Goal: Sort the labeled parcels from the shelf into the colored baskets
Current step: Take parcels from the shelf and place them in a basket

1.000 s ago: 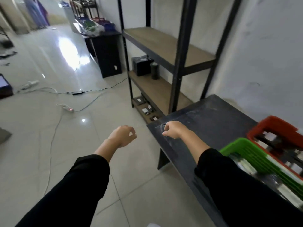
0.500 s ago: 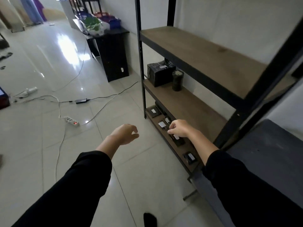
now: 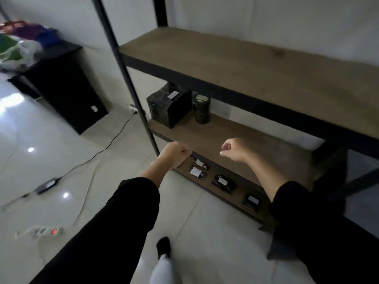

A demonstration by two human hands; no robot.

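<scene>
White tiled floor [image 3: 61, 140] fills the left; shelf rack [image 3: 246, 64] stands along the wall on the right. Both of my grips are clenched and empty: left grip [image 3: 174, 154] is by the black post [image 3: 131, 83], and right grip [image 3: 231, 149] is in front of the middle board [image 3: 235, 144].

Parcels are all on the shelf. A big black parcel [image 3: 168, 105] and a cylinder parcel [image 3: 202, 108] stand close together on the middle board. Four flat parcels lie in a row on the bottom board [image 3: 231, 193]. No baskets are in view.

Risks as I judge them, biggest first:
- The middle board overhangs the bottom row, so a low reach could knock a forearm on its edge.
- The big parcel looks bulky, and one grip may not hold it.
- The cylinder looks tall, and a nudge from the big parcel may tip it.
- The two leftmost flat parcels, flat parcel one [image 3: 202, 163] and flat parcel two [image 3: 196, 172], lie just beside each other, so I could drag both.
- Labels are too small to read from here, so a parcel could go to the wrong basket.

Around the scene:
- Black cabinet [image 3: 61, 89] stands at the far left with coloured stuff on top.
- Dark worktop [image 3: 365, 181] is at the right edge.
- Cable [image 3: 98, 156] and power strip [image 3: 41, 231] lie on the floor to the left, a trip hazard if I step back that way.
- One foot [image 3: 163, 244] shows below.
</scene>
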